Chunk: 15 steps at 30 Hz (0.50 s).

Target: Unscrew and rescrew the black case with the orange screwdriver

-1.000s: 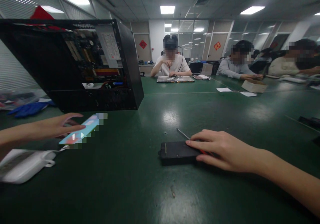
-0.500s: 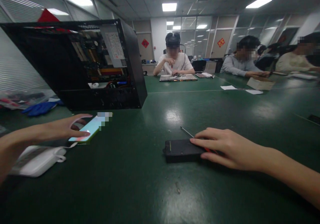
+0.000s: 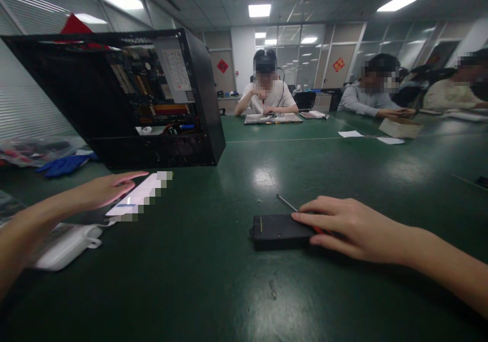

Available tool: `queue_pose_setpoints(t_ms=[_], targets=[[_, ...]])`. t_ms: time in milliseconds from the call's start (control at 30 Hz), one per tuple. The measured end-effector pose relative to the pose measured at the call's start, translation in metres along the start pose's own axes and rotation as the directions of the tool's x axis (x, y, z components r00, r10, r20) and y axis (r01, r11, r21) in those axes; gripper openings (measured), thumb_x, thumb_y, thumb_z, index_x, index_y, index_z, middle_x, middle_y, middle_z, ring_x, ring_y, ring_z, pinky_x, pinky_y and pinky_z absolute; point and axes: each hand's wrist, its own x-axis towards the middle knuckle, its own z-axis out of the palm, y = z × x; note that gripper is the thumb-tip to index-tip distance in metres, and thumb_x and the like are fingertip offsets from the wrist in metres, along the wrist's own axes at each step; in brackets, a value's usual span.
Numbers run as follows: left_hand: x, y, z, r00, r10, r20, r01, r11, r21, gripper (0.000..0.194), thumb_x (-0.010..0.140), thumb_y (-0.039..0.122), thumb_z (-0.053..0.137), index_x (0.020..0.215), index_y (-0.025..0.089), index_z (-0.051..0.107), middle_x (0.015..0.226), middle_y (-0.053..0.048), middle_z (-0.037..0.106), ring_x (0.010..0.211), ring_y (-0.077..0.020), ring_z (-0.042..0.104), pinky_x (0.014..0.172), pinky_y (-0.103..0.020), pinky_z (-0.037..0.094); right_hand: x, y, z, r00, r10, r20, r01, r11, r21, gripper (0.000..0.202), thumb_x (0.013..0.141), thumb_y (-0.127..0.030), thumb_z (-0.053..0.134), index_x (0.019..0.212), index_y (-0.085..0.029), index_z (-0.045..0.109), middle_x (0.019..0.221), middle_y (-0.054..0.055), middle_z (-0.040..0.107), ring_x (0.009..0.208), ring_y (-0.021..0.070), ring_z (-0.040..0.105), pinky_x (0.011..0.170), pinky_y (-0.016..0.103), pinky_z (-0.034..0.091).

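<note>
On the left, my left hand [image 3: 102, 190] is over the edge of a phone [image 3: 139, 194] with a bright screen, its fingers apart and holding nothing. The phone lies on the green table [image 3: 213, 291], and a white device [image 3: 70, 248] with a loop sits nearer to me, under my left forearm. My right hand [image 3: 343, 227] rests over the right end of a black box [image 3: 280, 230], fingertips on its top and side. Beneath those fingers lies a screwdriver [image 3: 286, 203]; its shaft points up-left behind the box and a bit of its red handle shows.
An open black computer case [image 3: 202, 103] stands at the back left, beside a blue glove [image 3: 63, 165] and plastic bags [image 3: 38, 149]. Across the table a person [image 3: 272, 95] works over a flat panel [image 3: 272, 119]. Papers [image 3: 351, 134] and a cardboard box [image 3: 400, 127] lie back right.
My left thumb has drawn back from the phone's screen, and the fingers have shifted toward its far edge. The screen shows a paler picture. My right hand stays on the black box.
</note>
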Motion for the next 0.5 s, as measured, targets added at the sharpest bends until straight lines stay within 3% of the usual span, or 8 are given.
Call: queue_pose_setpoints(t_ms=[100, 333, 500], targets=[[-0.001, 0.003, 0.001, 0.996, -0.035, 0.084, 0.037, 0.999, -0.015, 0.080, 0.092, 0.056, 0.034, 0.158, 0.013, 0.049, 0.067, -0.006, 0.065, 0.054, -0.0227, 0.057, 0.050, -0.027, 0.037, 0.001, 0.002, -0.001, 1.000, 0.017, -0.005, -0.017, 1.000, 0.001, 0.046, 0.109, -0.037, 0.046, 0.152, -0.025, 0.054, 0.140, 0.010, 0.064, 0.121, 0.0229, 0.064, 0.098, 0.040, 0.056], [-0.006, 0.006, -0.002, 0.987, -0.073, 0.144, 0.082, 0.995, -0.060, 0.085, 0.092, 0.062, 0.034, 0.162, 0.014, 0.041, 0.077, -0.008, 0.069, 0.064, -0.0258, 0.060, 0.054, -0.029, 0.037, 0.001, 0.001, -0.004, 1.000, 0.018, -0.013, -0.018, 1.000, 0.002, 0.045, 0.109, -0.038, 0.045, 0.149, -0.021, 0.056, 0.137, 0.011, 0.066, 0.117, 0.0225, 0.065, 0.096, 0.040, 0.057], [-0.007, -0.004, -0.001, 0.986, -0.074, 0.151, 0.093, 0.989, -0.117, 0.090, 0.086, 0.063, 0.044, 0.160, 0.012, 0.043, 0.109, -0.013, 0.074, 0.079, -0.0274, 0.066, 0.065, -0.031, 0.047, 0.002, 0.000, -0.003, 1.000, 0.010, 0.001, -0.010, 1.000, -0.013, 0.046, 0.109, -0.039, 0.046, 0.151, -0.022, 0.054, 0.136, 0.011, 0.066, 0.116, 0.0230, 0.066, 0.093, 0.041, 0.057]])
